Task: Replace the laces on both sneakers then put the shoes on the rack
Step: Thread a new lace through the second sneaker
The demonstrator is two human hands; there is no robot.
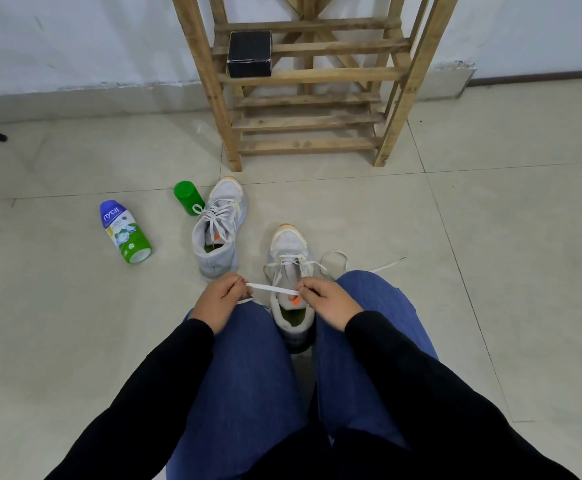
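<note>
Head view, person seated on tiled floor [490,209], knees in blue jeans [248,358], black sleeves. Left grip [218,301] has its fingers curled, thumb and fingertips pinching one end of a flat white lace [274,289]. Right grip [331,301] is curled too and pinches the same lace further along. That stretch runs taut and nearly level between both grips, just above the opening of the near sneaker [287,240].

Near sneaker stands upright on the floor between the knees, toe toward the wooden rack [306,123], heel partly hidden by the legs. Its lower eyelets are laced. A loose loop of lace spills off its right side, and a free lace end [388,265] lies on the floor by the right knee.

Second sneaker [220,230] stands upright on the floor to the left and further out, toe also toward the rack, looks fully laced, not touching the near one. Neither shoe is on the rack.

Green container [187,197] lies on its side just beside the second sneaker's toe area. Powder bottle [125,232], blue and green, lies on its side further left, apart from both. Black box [249,53] sits on an upper rack shelf. Rack stands against the white wall.
</note>
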